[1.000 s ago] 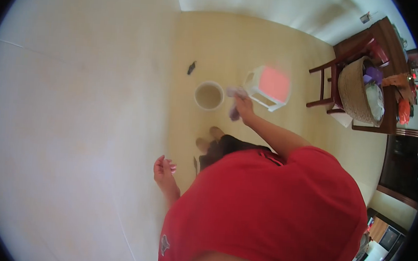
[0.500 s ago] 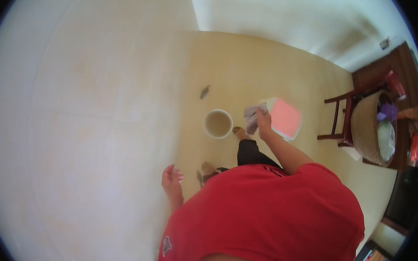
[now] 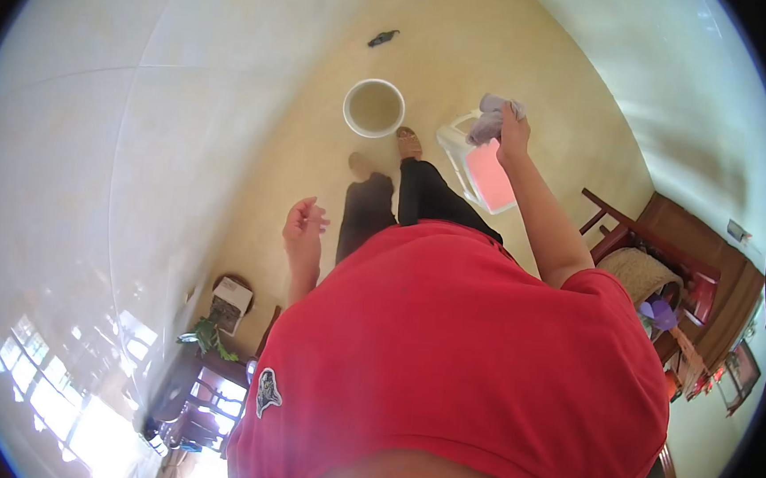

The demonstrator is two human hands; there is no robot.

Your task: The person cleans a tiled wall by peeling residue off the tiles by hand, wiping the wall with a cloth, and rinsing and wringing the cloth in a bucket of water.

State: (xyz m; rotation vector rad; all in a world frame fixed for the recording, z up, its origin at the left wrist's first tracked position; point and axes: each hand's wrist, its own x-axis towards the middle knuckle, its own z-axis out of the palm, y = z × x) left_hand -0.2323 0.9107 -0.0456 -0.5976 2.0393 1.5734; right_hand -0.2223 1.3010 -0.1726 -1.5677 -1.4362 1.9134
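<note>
My right hand (image 3: 515, 135) is closed around a crumpled greyish-lilac cloth (image 3: 487, 129), held up in the air. Below the cloth stands a whitish jug-like container (image 3: 454, 141) with a bright pink side, partly hidden by the cloth and hand. My left hand (image 3: 305, 222) hangs beside my body near the pale wall, its fingers loosely bent and apart, with nothing in them. On the floor ahead of my feet is a round white bucket (image 3: 372, 133) with cloudy liquid in it.
A small dark object (image 3: 383, 38) lies on the yellowish floor beyond the bucket. At right are a dark wooden chair (image 3: 599, 220) and a woven basket (image 3: 638, 273) against a wooden cabinet. A green plant (image 3: 206, 337) stands lower left, near a glossy pale wall (image 3: 60, 154).
The view has turned and tilted back, bringing a plant and bright windows into sight at lower left. The cloth stays in my right hand; my left hand remains free.
</note>
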